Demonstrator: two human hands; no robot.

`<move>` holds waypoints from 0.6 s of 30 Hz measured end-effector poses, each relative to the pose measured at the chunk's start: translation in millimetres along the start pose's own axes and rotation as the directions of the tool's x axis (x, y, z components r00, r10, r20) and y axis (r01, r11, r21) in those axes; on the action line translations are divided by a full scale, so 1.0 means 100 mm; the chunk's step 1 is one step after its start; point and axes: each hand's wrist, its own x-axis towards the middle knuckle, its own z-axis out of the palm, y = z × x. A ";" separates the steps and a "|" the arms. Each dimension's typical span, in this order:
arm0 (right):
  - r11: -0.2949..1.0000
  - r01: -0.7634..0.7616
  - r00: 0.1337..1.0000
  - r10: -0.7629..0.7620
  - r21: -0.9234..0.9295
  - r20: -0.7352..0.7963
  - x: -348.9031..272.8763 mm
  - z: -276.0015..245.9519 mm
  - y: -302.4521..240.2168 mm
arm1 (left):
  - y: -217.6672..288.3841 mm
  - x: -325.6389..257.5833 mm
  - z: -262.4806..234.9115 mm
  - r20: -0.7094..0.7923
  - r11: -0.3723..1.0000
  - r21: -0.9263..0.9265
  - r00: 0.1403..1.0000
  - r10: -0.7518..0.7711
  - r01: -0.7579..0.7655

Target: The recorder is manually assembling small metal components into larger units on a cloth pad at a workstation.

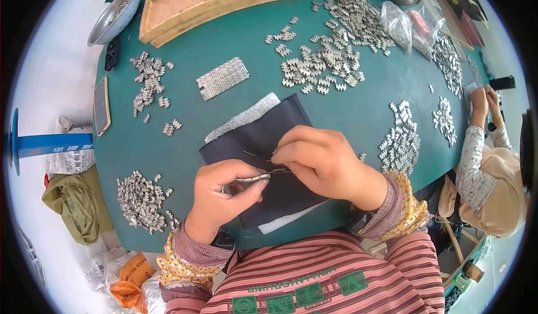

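Note:
My left hand (224, 193) is closed around a small strip of joined metal links (252, 178), its edge showing between thumb and fingers. Close beside it, the fingertips of my right hand (325, 160) are pinched together at the strip's right end. A thin metal pin (266, 160) pokes out by those fingertips; their exact hold is partly hidden. Both hands are over a dark cloth (238, 137), which lies on a light grey fleecy pad (246, 117). Beyond the cloth lies a flat rectangular panel of joined metal links (223, 78).
Loose metal links form piles at left (141, 202), far left (148, 81), centre (325, 64) and right (400, 140) of the green table (185, 118). A wooden board (230, 6), a metal bowl (115, 16), a phone (102, 107) and plastic bags (412, 28) surround them. A co-worker (485, 168) works at right.

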 end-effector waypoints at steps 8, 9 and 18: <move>0.309 0.032 0.999 -0.007 0.950 -0.031 -0.03 -0.09 -0.11 | 0.48 0.03 0.08 0.309 0.969 0.068 0.928 0.208 -0.240; 0.279 0.051 0.998 -0.045 0.959 -0.040 -0.01 -0.10 -0.14 | 0.55 0.04 0.06 0.348 0.955 0.074 0.905 0.246 -0.288; 0.183 0.097 0.986 -0.152 0.978 -0.069 -0.02 -0.20 -0.34 | 0.57 -0.27 0.56 -0.602 0.853 -0.048 0.697 0.390 -0.519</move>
